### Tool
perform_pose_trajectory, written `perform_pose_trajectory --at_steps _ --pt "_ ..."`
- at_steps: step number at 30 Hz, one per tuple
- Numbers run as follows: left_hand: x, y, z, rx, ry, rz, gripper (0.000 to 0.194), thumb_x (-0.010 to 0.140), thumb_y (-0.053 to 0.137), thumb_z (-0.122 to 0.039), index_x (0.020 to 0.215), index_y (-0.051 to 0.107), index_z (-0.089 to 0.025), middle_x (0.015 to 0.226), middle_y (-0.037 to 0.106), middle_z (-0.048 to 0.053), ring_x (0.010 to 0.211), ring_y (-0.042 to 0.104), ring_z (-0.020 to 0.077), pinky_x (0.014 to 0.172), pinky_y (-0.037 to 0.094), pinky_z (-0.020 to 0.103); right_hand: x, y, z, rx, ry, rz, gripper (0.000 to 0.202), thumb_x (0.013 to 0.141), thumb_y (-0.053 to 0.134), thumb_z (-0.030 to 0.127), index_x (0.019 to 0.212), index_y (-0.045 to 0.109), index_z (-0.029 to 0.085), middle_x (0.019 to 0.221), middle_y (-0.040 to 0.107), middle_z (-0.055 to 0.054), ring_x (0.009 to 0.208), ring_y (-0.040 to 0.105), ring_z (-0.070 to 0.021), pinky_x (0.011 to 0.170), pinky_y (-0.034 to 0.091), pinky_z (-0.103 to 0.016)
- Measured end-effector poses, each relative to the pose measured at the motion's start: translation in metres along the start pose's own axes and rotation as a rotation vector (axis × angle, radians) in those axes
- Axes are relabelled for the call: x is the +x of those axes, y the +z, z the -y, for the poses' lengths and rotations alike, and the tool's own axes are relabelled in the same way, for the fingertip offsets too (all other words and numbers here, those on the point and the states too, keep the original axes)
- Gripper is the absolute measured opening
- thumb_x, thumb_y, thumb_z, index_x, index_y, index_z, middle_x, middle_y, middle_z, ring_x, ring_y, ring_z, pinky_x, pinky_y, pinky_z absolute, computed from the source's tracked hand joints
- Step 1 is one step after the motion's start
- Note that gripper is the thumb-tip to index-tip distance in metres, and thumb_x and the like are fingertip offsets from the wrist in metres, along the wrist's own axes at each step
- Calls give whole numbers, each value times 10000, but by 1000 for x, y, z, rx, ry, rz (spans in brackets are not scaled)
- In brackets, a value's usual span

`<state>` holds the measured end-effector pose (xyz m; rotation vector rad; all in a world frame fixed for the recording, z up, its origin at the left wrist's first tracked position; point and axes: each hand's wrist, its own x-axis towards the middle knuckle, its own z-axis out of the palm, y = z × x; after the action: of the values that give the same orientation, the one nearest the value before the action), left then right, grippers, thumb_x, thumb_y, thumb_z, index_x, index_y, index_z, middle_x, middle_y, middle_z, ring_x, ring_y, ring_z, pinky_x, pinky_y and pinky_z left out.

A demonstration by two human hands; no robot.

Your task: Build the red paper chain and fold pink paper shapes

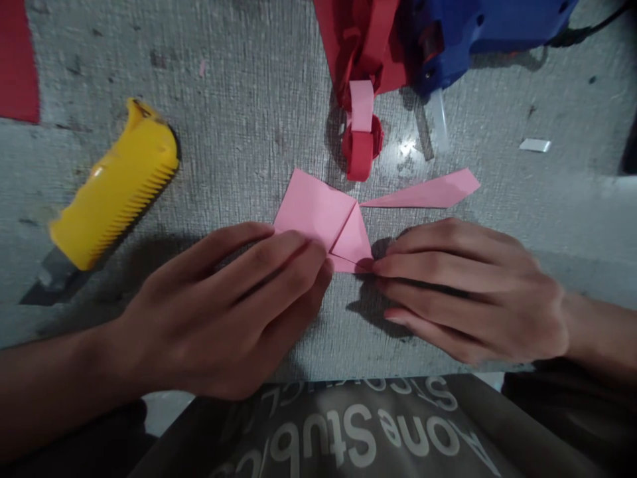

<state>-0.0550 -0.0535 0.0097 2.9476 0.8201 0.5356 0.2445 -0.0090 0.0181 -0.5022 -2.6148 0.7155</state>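
Note:
A folded piece of pink paper (316, 206) lies on the grey table in front of me, with a triangular flap folded over at its right side. My left hand (233, 299) holds the paper's lower left part, its fingers bent over the edge and the thumb close under them. At the lower right corner, the fingertips of my right hand (462, 285) pinch the paper. A narrow pointed pink paper strip (428, 190) lies just above my right hand, its thin end at the folded paper's top corner.
A yellow utility knife (119, 186) rests at the left, grey blade end toward me. Red paper loops (361, 156), one pink, lie beyond the paper. A blue glue gun (478, 33) with a clear stick is at the back right. Red paper (17, 66) and a white scrap (535, 145) lie around.

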Motion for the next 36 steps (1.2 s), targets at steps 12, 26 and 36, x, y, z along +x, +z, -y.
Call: perform_pose_trajectory --at_steps 12,26,36 --pt "0 -4 -1 30 -2 40 236 1050 638 -166 1243 752 -90 1303 788 118 1143 796 286 934 730 476 0 5 -2 -62 -36 -16 105 991 803 186 974 764 90 1078 831 -104 1035 779 -272 825 687 -412" --pt "4 -1 0 40 26 -7 245 1047 693 -197 1242 753 -62 1239 819 118 1056 826 282 871 743 461 0 12 -3 -248 -89 18 126 1043 748 169 1160 781 136 1403 775 -40 1310 740 -252 980 654 -400" --pt "2 -4 -1 17 21 27 277 1050 669 -214 1244 746 -32 1245 810 142 1061 831 307 854 750 476 -1 10 -5 -214 -101 42 170 1073 687 161 1213 783 151 1431 758 -45 1328 733 -272 970 663 -420"
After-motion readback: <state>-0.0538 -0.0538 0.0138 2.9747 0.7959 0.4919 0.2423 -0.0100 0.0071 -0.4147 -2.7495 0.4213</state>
